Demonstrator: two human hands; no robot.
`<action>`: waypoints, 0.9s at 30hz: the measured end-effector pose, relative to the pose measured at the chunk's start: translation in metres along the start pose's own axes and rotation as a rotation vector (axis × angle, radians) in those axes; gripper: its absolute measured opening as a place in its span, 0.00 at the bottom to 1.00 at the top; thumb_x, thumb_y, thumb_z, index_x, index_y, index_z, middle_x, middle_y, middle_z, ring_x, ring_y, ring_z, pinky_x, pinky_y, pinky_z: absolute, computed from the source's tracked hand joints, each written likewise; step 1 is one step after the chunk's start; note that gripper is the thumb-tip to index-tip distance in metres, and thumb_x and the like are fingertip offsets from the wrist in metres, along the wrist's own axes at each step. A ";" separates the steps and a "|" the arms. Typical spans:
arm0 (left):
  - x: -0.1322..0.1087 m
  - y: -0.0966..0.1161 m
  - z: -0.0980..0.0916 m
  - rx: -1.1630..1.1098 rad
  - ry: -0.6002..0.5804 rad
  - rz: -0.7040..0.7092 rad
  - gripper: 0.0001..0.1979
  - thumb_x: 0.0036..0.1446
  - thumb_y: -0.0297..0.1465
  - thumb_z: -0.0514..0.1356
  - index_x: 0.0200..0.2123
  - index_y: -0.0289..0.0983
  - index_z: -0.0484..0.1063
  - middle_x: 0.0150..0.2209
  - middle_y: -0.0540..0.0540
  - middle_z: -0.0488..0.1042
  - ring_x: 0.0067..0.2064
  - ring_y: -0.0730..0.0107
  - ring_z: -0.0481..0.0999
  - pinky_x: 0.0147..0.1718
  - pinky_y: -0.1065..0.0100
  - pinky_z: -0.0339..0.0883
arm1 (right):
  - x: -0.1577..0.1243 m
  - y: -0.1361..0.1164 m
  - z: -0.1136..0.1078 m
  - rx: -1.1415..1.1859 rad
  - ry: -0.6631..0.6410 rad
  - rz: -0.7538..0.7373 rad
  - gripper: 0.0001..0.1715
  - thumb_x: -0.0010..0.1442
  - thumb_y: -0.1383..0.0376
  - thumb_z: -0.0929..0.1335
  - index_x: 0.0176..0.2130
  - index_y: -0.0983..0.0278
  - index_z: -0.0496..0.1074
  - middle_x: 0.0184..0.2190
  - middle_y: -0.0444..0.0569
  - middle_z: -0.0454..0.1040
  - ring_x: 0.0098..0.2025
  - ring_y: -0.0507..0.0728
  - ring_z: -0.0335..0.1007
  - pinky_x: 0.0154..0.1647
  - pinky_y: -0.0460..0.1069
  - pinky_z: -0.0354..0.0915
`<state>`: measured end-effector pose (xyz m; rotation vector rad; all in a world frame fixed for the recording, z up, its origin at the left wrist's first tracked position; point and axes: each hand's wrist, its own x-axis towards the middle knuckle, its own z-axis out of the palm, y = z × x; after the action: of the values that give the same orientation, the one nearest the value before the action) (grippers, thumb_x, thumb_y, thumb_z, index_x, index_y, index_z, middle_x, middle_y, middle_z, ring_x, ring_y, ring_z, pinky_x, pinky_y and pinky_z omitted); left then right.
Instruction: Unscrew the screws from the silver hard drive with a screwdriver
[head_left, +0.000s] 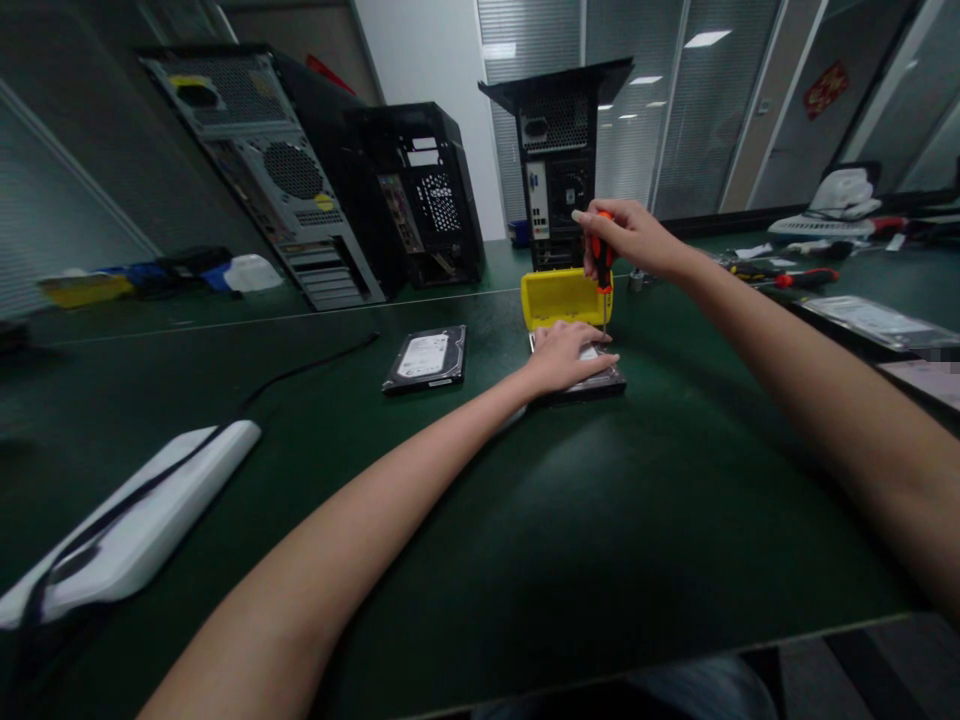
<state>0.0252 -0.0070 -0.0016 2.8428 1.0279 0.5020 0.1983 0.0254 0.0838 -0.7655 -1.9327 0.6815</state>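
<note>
Left hand: laid palm down, fingers spread, on a hard drive, by which hand much of the drive's top is covered

Right hand: raised above that drive, fingers closed around the orange and black handle of a screwdriver

Screwdriver: held nearly upright, its shaft pointed down at the far right part of the drive, near the left fingers; whether a screw is met by the tip cannot be told

Hard drive: set flat on the green table, under the left hand, just in front of a yellow case

Second hard drive: laid label up, to the left of the covered one and apart from it

Back of the table: occupied by a left tower, a middle tower and a right tower

Left side: taken up by a white device, across which a black cable is draped

Right side: strewn with tools, among which a red-handled one is seen, and a third drive
</note>
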 end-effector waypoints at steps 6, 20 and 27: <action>0.000 0.000 0.000 0.000 0.001 0.006 0.24 0.60 0.50 0.50 0.52 0.45 0.70 0.54 0.47 0.70 0.54 0.53 0.64 0.47 0.56 0.53 | -0.002 -0.001 -0.001 0.027 -0.004 0.012 0.24 0.57 0.44 0.63 0.30 0.61 0.63 0.20 0.45 0.69 0.25 0.54 0.72 0.28 0.51 0.72; 0.000 0.000 -0.001 -0.008 -0.007 0.009 0.24 0.60 0.50 0.50 0.52 0.45 0.70 0.55 0.48 0.70 0.53 0.53 0.64 0.48 0.55 0.54 | -0.006 -0.004 -0.012 0.117 -0.083 0.077 0.17 0.60 0.52 0.64 0.34 0.64 0.67 0.30 0.48 0.77 0.29 0.54 0.75 0.23 0.47 0.69; 0.001 0.000 -0.001 -0.005 -0.017 -0.009 0.24 0.60 0.50 0.50 0.52 0.45 0.70 0.55 0.48 0.69 0.54 0.52 0.63 0.49 0.54 0.53 | -0.008 -0.010 -0.013 0.195 -0.097 0.111 0.17 0.56 0.53 0.67 0.36 0.65 0.69 0.34 0.51 0.77 0.32 0.55 0.76 0.28 0.47 0.71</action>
<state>0.0258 -0.0069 -0.0007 2.8319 1.0352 0.4783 0.2108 0.0154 0.0921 -0.7330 -1.8866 0.9749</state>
